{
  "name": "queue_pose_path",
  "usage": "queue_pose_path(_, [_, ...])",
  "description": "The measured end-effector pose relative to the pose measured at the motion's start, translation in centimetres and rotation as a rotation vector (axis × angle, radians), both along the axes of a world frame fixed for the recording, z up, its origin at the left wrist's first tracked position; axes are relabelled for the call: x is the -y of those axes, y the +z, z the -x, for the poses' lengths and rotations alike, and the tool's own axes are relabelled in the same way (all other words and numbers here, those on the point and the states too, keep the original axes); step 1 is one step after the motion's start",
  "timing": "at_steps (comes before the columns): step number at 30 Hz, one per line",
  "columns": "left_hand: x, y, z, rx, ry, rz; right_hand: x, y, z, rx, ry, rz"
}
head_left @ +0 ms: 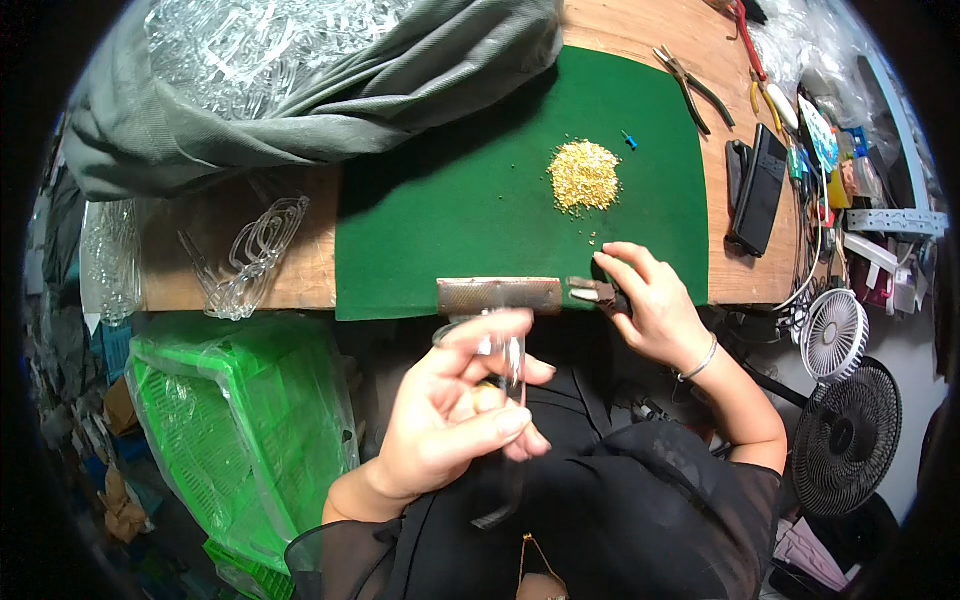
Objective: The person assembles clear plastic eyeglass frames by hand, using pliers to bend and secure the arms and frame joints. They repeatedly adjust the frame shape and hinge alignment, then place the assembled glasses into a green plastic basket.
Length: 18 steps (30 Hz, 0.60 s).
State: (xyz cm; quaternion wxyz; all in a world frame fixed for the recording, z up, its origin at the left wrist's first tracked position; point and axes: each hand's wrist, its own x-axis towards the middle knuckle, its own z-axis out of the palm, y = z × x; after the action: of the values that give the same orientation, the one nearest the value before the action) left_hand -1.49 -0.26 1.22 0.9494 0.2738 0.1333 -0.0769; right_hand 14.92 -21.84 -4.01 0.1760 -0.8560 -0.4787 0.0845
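My left hand (465,410) is closed around a clear plastic eyeglass frame (515,365), held upright over my lap and partly smeared by motion. At the mat's near edge, my right hand (650,305) grips a dark tool with metal jaws (592,291), which looks like pliers. Between the hands, a textured metal block (498,294) lies along the edge of the green mat (430,220). Farther up the mat is a pile of tiny gold-coloured metal parts (585,176), with a small blue-handled pin (629,140) beside it.
A grey cloth sack (420,90) full of clear frames fills the back left. Several clear frames (255,255) lie left of the mat. Pliers (688,90) and a black case (758,190) lie at the right, above fans (845,435). A green crate (240,430) stands lower left.
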Motion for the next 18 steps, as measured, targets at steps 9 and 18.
queue_pose_path(9, [1.1, 0.4, 0.4, 0.388, 0.214, -0.821, -0.7, -1.1, -2.0, -0.117, -0.169, -0.091])
queue_pose_path(18, [0.5, -1.7, -0.6, 0.407, 0.247, -0.790, -1.6, -2.6, -1.9, -0.078, -0.220, -0.038])
